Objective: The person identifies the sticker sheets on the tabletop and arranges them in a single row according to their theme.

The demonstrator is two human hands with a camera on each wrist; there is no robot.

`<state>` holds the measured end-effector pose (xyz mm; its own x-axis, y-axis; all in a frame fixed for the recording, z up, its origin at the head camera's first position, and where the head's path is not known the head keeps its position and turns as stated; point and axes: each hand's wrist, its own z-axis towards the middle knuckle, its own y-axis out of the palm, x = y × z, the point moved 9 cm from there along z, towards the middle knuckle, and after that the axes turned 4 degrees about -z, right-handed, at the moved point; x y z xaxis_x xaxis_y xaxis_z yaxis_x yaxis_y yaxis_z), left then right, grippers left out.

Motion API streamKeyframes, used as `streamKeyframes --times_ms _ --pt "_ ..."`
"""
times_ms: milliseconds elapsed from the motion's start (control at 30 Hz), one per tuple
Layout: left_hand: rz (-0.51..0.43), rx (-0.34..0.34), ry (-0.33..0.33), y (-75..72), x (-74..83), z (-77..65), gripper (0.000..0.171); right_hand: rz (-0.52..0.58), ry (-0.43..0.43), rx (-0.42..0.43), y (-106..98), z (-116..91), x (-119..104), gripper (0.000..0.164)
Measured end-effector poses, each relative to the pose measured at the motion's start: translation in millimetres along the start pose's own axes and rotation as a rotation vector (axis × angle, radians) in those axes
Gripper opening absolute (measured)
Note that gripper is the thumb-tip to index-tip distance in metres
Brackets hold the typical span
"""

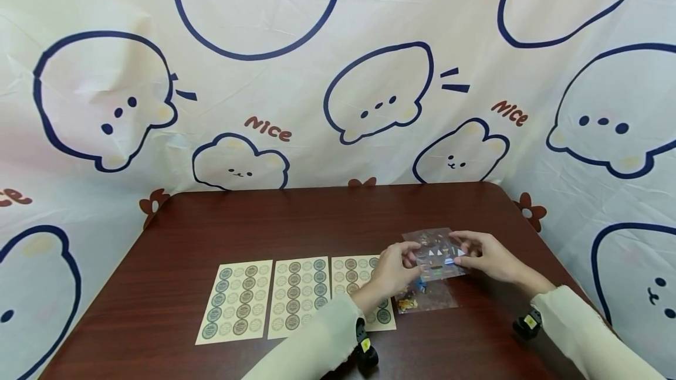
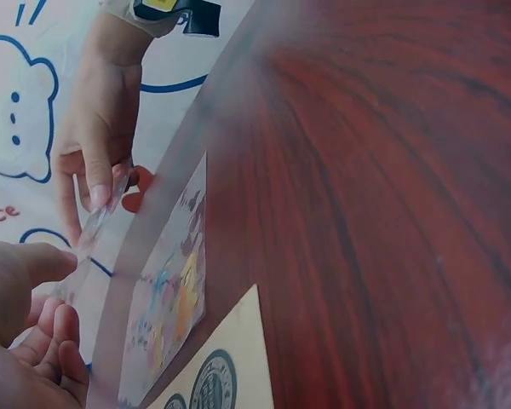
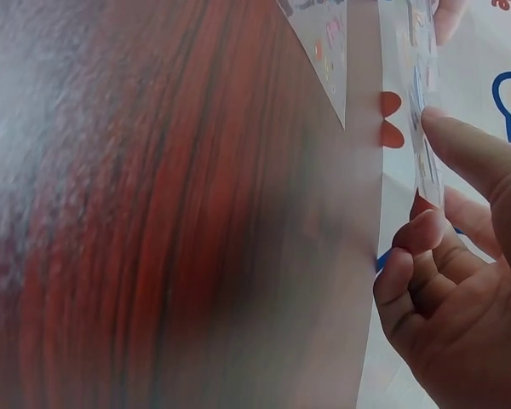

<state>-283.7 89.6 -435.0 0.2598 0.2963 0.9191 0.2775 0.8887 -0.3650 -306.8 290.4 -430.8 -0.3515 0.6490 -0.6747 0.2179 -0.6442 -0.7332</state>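
Note:
Both hands hold a clear sticker sheet above the right part of the table. The left hand pinches its left edge between thumb and fingers. At the opposite edge, the right hand pinches it the same way, thumb toward the person, as the right wrist view also shows. Small white, blue and yellow shapes are scattered over the film. Below it on the table lies another clear sheet with blue and yellow figures, partly covered by the raised one. The left forearm crosses over the nearest cream sticker sheet.
Two more cream sheets of round stickers, one at the far left and one in the middle, lie in a row on the dark brown table. A patterned white curtain hangs behind and beside the table.

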Motion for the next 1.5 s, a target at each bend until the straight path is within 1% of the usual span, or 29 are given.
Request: streamKeyframes --times_ms 167,467,567,733,933,1067,1267,1500 --pt "-0.013 -0.003 -0.003 6.7 2.5 -0.3 0.046 0.01 0.005 0.005 -5 -6 2 0.054" --pt "0.006 0.005 -0.021 14.4 6.9 -1.3 0.044 0.009 -0.04 0.034 -12 -13 1 0.051" --pt "0.002 0.006 -0.025 17.0 7.2 -1.0 0.044 0.002 -0.024 0.035 -13 -16 4 0.052" --pt "0.006 0.006 -0.014 21.6 8.8 0.1 0.044 -0.009 0.007 0.034 -15 -20 11 0.053" --pt "0.017 0.006 -0.012 28.0 9.2 0.5 0.045 -0.005 -0.001 0.035 -17 -25 13 0.051" --pt "0.006 0.0 -0.022 32.8 9.6 0.4 0.044 -0.018 -0.007 0.041 -19 -29 14 0.051" --pt "0.0 -0.011 -0.033 39.8 11.8 0.6 0.046 -0.022 0.025 0.038 -22 -36 20 0.053" --pt "0.01 -0.017 -0.017 46.0 15.7 0.5 0.043 -0.042 0.032 0.033 -26 -41 22 0.052"
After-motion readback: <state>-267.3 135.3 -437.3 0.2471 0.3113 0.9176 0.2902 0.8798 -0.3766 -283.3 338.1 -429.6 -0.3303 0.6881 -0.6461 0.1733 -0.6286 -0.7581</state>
